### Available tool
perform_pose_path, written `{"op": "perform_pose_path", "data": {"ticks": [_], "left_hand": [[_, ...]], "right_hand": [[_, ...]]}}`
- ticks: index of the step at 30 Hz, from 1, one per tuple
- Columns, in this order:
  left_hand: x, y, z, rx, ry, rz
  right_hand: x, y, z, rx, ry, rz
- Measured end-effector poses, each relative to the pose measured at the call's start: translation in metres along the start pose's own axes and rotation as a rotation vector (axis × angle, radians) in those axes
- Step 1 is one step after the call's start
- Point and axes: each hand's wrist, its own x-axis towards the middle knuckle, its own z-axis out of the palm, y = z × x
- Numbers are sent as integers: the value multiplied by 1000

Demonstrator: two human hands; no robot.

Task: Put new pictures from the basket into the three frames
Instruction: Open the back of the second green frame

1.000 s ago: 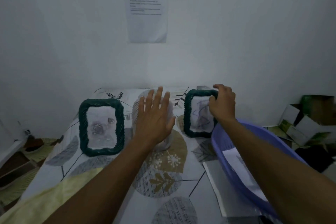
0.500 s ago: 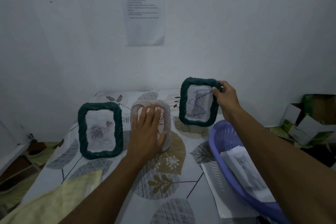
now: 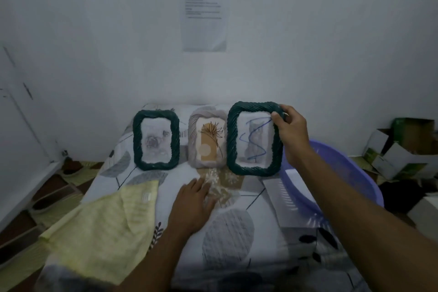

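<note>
- R hand [image 3: 292, 131] is up at the top-right corner of the right green frame [image 3: 254, 140]. Thumb sits on the front of the rim, fingers wrap behind it, so it's a firm pinch-grip on the frame.
- R forearm runs in from the bottom-right and crosses over the purple basket [image 3: 350, 173].
- That frame faces the camera, roughly upright, and holds a pic w/ a blue scribble over it. Can't tell if its bottom edge touches the table.
- L hand [image 3: 194, 204] lies palm-down on the patterned tablecloth [image 3: 227, 232] in front of the middle frame. Fingers are straight and loose, holding nothing; the hand is a bit blurred.
- Middle frame [image 3: 206, 140] is beige/grey w/ a brown plant pic and stands just beside the held frame.
- Left green frame [image 3: 155, 140] stands upright at the far left of the row w/ a pale grey pic inside.
- The basket sits at the table's right edge, next to the held frame, w/ a white picture sheet [image 3: 297, 181] inside it.
- Another white sheet [image 3: 277, 197] lies flat on the table by the basket's near-left side.
- Yellow cloth [image 3: 102, 232] is spread at front-left, near the L forearm.
- Printed paper [image 3: 205, 19] is stuck on the wall behind; the text is too small to read.
- Cardboard boxes [image 3: 403, 149] are piled on the floor at far right.
</note>
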Motion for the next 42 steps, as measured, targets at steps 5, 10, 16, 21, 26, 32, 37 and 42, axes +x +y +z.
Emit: {"op": "perform_pose_path", "data": {"ticks": [5, 10, 16, 21, 26, 32, 37, 42], "left_hand": [[0, -2, -1, -102, 120, 49], [2, -7, 3, -117, 108, 57], [-2, -4, -11, -709, 69, -70], [-5, 12, -54, -1312, -52, -274], [-5, 25, -70, -1241, 13, -238], [3, 41, -78, -1271, 168, -323], [-1, 61, -81, -1042, 179, -121], [-2, 67, -88, -960, 64, 22]], "right_hand": [[-38, 16, 6, 3, -44, 62], [-60, 30, 8, 20, -69, 140], [-74, 44, 15, 113, -99, 249], [-84, 54, 27, 233, -97, 361], [-86, 56, 34, 194, -101, 426], [-104, 40, 38, -156, -88, 158], [-110, 17, 52, -41, -265, 234], [-99, 4, 45, -88, -260, 222]]}}
